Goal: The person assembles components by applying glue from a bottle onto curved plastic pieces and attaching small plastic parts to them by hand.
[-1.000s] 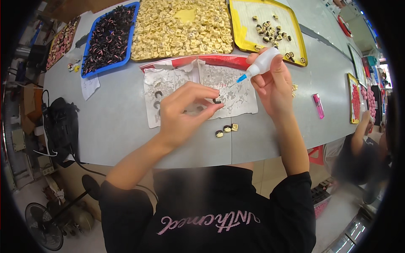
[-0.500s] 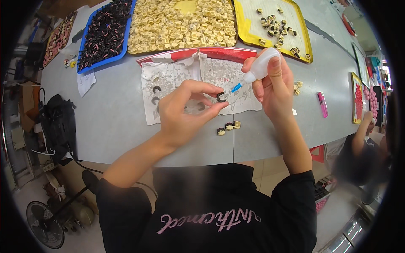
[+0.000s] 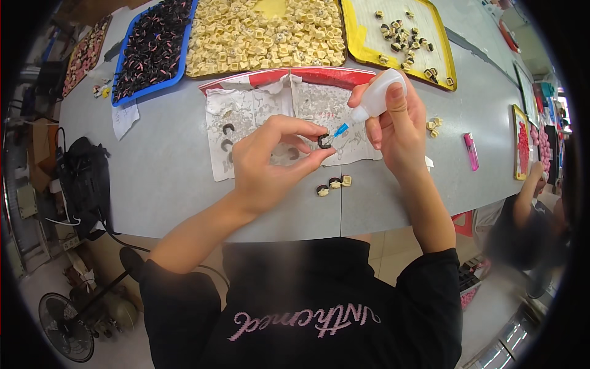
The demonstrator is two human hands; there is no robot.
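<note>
Between thumb and forefinger my left hand [image 3: 265,154] pinches a small black C-shaped piece [image 3: 323,142], its gap facing right. My right hand [image 3: 399,126] is wrapped round a white squeeze bottle [image 3: 380,97], tilted down to the left. The bottle's blue needle tip [image 3: 341,130] points at the black piece's opening, very close to it; whether they touch I cannot tell. Under both hands lies a stained white paper sheet [image 3: 222,161] with a few dark curved pieces [image 3: 228,128] on it. Nearer me, small cream-and-black assembled pieces [image 3: 335,183] sit on the grey table.
Along the back stand a blue tray [image 3: 145,94] of black curved pieces, a heap of cream hollow pieces [image 3: 264,43] and a yellow tray [image 3: 453,58] with assembled ones. A pink lighter [image 3: 471,151] lies at right. A black bag [image 3: 83,178] is at left; another person [image 3: 522,227] sits far right.
The bottle in my right hand has shifted slightly left, bringing its blue tip nearer the black piece. My left hand has barely moved.
</note>
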